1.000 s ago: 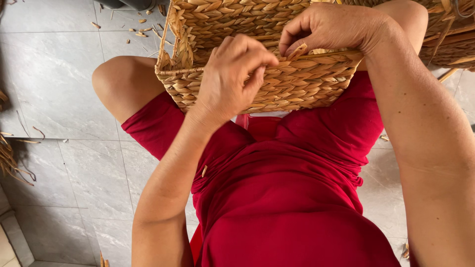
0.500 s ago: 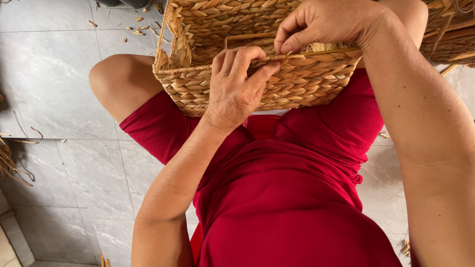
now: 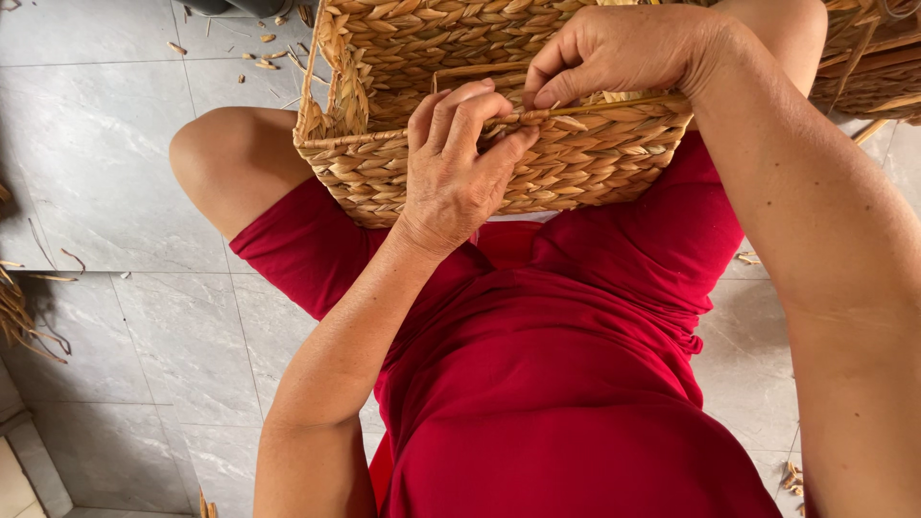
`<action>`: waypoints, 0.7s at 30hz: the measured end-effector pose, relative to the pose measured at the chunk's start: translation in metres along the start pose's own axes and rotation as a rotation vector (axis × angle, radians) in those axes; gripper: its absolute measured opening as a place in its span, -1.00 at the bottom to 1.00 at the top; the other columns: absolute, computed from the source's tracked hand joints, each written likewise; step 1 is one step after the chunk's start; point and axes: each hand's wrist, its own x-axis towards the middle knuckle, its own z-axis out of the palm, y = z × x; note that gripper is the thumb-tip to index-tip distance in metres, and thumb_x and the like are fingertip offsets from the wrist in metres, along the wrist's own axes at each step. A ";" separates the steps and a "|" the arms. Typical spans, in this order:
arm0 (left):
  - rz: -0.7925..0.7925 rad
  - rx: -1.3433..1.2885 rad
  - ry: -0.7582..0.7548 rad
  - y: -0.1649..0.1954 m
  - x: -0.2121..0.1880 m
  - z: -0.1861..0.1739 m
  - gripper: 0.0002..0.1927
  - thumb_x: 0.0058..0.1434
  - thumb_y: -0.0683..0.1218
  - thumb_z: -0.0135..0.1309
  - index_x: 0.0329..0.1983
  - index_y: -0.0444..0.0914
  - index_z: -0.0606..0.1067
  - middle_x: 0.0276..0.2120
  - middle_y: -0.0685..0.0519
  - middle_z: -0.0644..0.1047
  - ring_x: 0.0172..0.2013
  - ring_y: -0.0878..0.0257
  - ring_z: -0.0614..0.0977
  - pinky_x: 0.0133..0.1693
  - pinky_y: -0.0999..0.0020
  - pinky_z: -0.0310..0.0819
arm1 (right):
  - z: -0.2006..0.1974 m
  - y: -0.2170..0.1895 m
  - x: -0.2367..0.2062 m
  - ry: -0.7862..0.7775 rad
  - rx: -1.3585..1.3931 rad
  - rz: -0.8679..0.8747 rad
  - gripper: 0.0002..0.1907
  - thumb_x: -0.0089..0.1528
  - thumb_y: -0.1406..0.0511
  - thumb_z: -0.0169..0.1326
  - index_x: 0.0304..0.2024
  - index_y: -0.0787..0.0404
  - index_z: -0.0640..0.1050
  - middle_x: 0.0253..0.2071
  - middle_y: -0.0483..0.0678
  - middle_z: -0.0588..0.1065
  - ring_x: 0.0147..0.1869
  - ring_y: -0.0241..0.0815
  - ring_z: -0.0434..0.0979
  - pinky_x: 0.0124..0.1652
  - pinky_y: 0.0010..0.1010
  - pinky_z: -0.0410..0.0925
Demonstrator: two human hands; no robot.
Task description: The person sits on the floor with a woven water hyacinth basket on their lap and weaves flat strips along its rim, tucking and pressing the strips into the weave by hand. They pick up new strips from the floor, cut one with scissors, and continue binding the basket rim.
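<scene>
I see the woven basket (image 3: 576, 168) on the lap at 12 o'clock. Left hand (image 3: 460, 163) clamps its rim; right hand (image 3: 619, 48) pinches a straw strand (image 3: 614, 104) there.

Grey marble-look floor tiles (image 3: 115, 144), scattered straw bits (image 3: 264, 58).

Red dress (image 3: 566, 384), short sleeveless cut, bare arms
</scene>
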 end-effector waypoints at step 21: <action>-0.035 -0.097 0.086 -0.004 0.018 0.007 -0.82 0.30 -0.16 0.30 -0.22 -0.09 0.49 -0.09 0.19 0.42 0.01 0.27 0.53 0.33 0.05 0.26 | 0.009 0.023 -0.011 0.516 0.219 -0.215 -0.77 0.50 0.24 0.08 -0.05 0.28 0.64 -0.23 -0.13 0.58 -0.20 -0.39 0.54 -0.18 -0.55 0.42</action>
